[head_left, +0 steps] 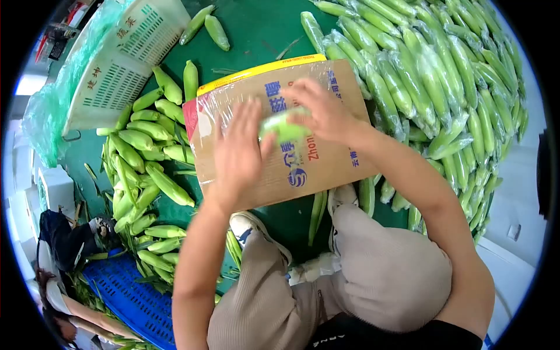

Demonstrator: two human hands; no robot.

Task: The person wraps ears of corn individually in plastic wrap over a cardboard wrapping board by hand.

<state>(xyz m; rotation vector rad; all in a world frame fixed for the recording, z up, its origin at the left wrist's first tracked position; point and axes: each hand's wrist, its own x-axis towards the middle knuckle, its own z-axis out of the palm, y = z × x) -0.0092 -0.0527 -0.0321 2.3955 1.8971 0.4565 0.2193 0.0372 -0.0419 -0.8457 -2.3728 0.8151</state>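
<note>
Right hand (315, 111) has its fingers curled about the right end of a green ear of corn (282, 126), and here's the left hand (236, 146) at the other end, palm down, fingers apart; whether it touches the ear, I can't tell. And look at that ear! Pale, bright green, whitish along its upper edge, lying roughly crosswise, smeared by motion blur (so no reading whether film covers it). It's over the middle of the cardboard (262, 184), right across the blue and red print, a yellow strip (262, 74) running along the far edge. Out to the left, a pile of plump green ears (137, 140), smooth and matt; over on the right, a great heap of film-wrapped ears (431, 76), glinting under clear, wrinkled plastic.
</note>
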